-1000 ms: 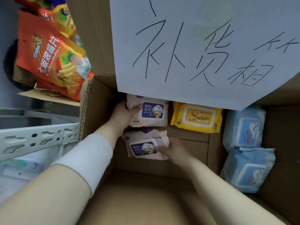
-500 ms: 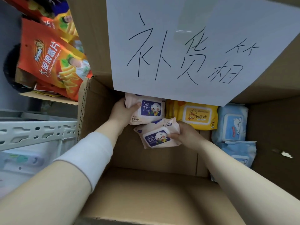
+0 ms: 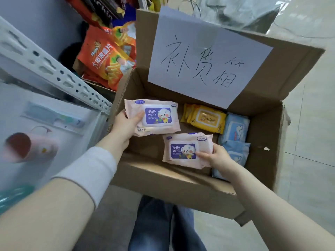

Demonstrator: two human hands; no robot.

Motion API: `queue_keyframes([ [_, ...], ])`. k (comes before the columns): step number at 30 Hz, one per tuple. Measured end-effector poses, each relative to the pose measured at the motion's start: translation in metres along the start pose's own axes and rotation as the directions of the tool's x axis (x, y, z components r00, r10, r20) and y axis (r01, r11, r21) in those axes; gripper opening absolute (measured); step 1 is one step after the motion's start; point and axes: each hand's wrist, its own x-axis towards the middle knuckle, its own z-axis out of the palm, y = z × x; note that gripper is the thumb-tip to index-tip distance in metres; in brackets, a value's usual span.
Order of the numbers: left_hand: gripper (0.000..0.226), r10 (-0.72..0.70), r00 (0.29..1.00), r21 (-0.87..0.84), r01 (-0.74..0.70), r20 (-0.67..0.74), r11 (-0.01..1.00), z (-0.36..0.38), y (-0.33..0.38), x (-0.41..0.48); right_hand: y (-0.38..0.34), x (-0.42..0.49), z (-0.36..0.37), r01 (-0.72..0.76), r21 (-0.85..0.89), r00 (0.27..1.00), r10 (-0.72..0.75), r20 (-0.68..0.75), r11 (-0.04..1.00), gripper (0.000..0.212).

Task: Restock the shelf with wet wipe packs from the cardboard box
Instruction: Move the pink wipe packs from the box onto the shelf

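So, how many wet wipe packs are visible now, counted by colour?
Pink: 2, upper pink pack in the left hand, lower pink pack in the right hand.
Yellow: 1 sure, the yellow pack; edges beside it may hide another.
Blue: 2, upper blue pack and lower blue pack.
Total: 5 sure.

The left hand now lifts its pink pack away from the back wall of the cardboard box, up beside the box's left wall. The right hand lifts the other pink pack too, closer to the box's near edge. The two packs no longer overlap.
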Motion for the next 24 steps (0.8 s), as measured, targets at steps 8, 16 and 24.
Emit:
queue_keyframes([
  [8,0.045,0.030,0.994,-0.102,-0.041,-0.109,0.994,-0.066,0.043,-0.165,-0.022,-0.163,0.010,0.034,0.190,0.999,-0.030,-0.024,0.981,0.048],
  [16,0.026,0.212,0.962,-0.197,-0.245,-0.174,0.949,-0.169,0.073,-0.304,-0.032,-0.293,0.067,0.087,0.154,0.988,-0.106,0.116,0.984,0.099],
  [24,0.014,0.327,0.852,-0.266,-0.454,-0.409,0.850,-0.276,0.045,-0.461,-0.035,-0.404,0.127,0.210,0.030,0.887,-0.203,0.415,0.977,0.096],
])
